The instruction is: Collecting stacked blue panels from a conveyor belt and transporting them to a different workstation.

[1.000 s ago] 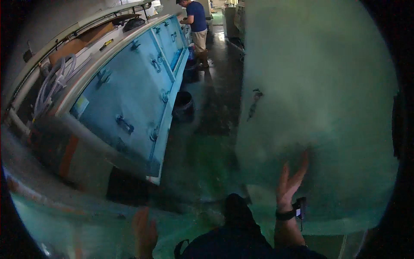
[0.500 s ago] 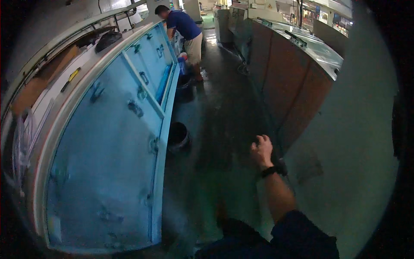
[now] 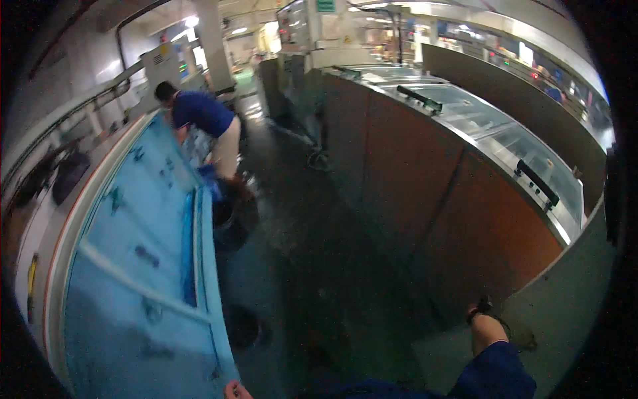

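My left hand (image 3: 237,391) just enters at the lower edge, beside the near end of a long light-blue trough-like structure (image 3: 100,319). Only a blurred bit of that hand shows; whether it touches the blue edge I cannot make out. My right hand (image 3: 473,311) is low on the right, in front of a rust-brown panel (image 3: 412,199). A black wristband (image 3: 484,307) circles its wrist, and most of its fingers are hidden. No object is visible in either hand.
A co-worker in a blue shirt (image 3: 205,118) bends over the trough's far end. Dark buckets (image 3: 244,327) stand along its right side on the wet, dark floor (image 3: 299,239). Glass-topped covers with black handles (image 3: 537,183) line the right. A yellow tool (image 3: 31,279) lies far left.
My view has swung right and moved ahead along the aisle. My right hand has dropped lower and to the right. My left hand has come in at the bottom edge.
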The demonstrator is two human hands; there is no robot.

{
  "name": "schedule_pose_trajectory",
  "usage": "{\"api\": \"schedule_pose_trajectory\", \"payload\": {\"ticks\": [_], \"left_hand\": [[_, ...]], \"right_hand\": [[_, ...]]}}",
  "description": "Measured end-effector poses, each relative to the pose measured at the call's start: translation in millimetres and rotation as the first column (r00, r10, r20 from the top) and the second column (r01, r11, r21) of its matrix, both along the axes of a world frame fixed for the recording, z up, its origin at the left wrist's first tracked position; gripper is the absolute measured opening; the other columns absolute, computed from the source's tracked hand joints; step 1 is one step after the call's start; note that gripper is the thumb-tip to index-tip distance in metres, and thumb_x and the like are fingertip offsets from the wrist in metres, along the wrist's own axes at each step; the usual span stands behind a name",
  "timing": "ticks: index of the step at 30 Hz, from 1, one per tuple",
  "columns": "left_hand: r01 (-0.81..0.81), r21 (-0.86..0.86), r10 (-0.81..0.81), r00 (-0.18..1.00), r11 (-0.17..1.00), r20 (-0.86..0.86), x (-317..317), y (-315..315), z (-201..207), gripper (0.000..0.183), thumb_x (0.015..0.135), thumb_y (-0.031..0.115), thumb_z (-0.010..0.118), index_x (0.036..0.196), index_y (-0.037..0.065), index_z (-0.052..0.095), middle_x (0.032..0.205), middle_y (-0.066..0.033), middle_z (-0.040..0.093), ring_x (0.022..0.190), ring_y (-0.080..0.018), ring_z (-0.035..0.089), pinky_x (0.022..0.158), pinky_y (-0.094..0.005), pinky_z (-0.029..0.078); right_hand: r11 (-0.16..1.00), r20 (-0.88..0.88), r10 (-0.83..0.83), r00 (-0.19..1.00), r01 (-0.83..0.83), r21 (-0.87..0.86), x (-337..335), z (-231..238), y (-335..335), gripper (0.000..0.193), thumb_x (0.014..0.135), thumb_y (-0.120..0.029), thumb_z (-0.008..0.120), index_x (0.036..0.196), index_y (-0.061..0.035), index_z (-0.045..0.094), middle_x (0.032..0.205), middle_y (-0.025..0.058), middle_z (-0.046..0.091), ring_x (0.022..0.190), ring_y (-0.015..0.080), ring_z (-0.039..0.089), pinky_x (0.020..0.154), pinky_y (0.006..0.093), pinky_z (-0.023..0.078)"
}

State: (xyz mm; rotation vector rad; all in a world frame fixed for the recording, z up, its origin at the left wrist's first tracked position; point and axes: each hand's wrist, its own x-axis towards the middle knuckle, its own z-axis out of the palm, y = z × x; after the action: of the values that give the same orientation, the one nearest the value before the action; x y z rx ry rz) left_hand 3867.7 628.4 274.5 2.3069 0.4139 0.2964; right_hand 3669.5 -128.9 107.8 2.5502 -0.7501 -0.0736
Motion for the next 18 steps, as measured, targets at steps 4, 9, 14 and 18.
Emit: {"api": "schedule_pose_trajectory", "payload": {"ticks": [4, 9, 14, 18], "left_hand": [[0.362, -0.014, -0.352, 0.914, 0.932, 0.203, 210, -47, 6, 0.027, 0.095, 0.020, 0.061, 0.109, -0.003, 0.064, 0.102, -0.0160, 0.067, 0.085, -0.0235, 0.064, 0.076, -0.0344, 0.054], [0.602, 0.035, -0.582, 0.753, 0.798, 0.306, 442, -184, 74, 0.019, 0.089, 0.012, 0.062, 0.103, -0.001, 0.065, 0.095, -0.0141, 0.065, 0.081, -0.0254, 0.062, 0.071, -0.0345, 0.051], [0.702, -0.042, -0.651, 0.680, 0.711, 0.337, 655, -310, 79, 0.014, 0.084, 0.002, 0.058, 0.096, 0.001, 0.064, 0.093, -0.0127, 0.065, 0.085, -0.0255, 0.064, 0.072, -0.0340, 0.051], [0.726, -0.039, -0.689, 0.668, 0.687, 0.281, 784, -390, 63, 0.014, 0.084, 0.002, 0.058, 0.095, 0.000, 0.065, 0.092, -0.0128, 0.065, 0.082, -0.0255, 0.064, 0.072, -0.0325, 0.051]], "right_hand": [[0.866, -0.041, -0.429, 0.903, 0.423, 0.267, -15, 50, 53, 0.041, 0.093, -0.030, 0.051, 0.126, -0.0088, 0.062, 0.128, 0.0138, 0.060, 0.113, 0.0300, 0.059, 0.095, 0.0458, 0.049], [0.528, -0.194, -0.735, 0.650, 0.727, 0.439, 3, 80, 145, 0.042, 0.094, -0.031, 0.049, 0.129, -0.0105, 0.060, 0.130, 0.0145, 0.058, 0.116, 0.0307, 0.057, 0.097, 0.0463, 0.047], [0.302, -0.346, -0.754, 0.558, 0.764, 0.571, 157, 50, 176, 0.043, 0.094, -0.032, 0.048, 0.131, -0.0123, 0.058, 0.133, 0.0152, 0.056, 0.120, 0.0314, 0.054, 0.100, 0.0467, 0.044], [0.214, -0.404, -0.663, 0.630, 0.677, 0.704, 337, -16, 143, 0.044, 0.095, -0.033, 0.046, 0.133, -0.0137, 0.056, 0.135, 0.0157, 0.055, 0.123, 0.0320, 0.052, 0.103, 0.0471, 0.042]]}}
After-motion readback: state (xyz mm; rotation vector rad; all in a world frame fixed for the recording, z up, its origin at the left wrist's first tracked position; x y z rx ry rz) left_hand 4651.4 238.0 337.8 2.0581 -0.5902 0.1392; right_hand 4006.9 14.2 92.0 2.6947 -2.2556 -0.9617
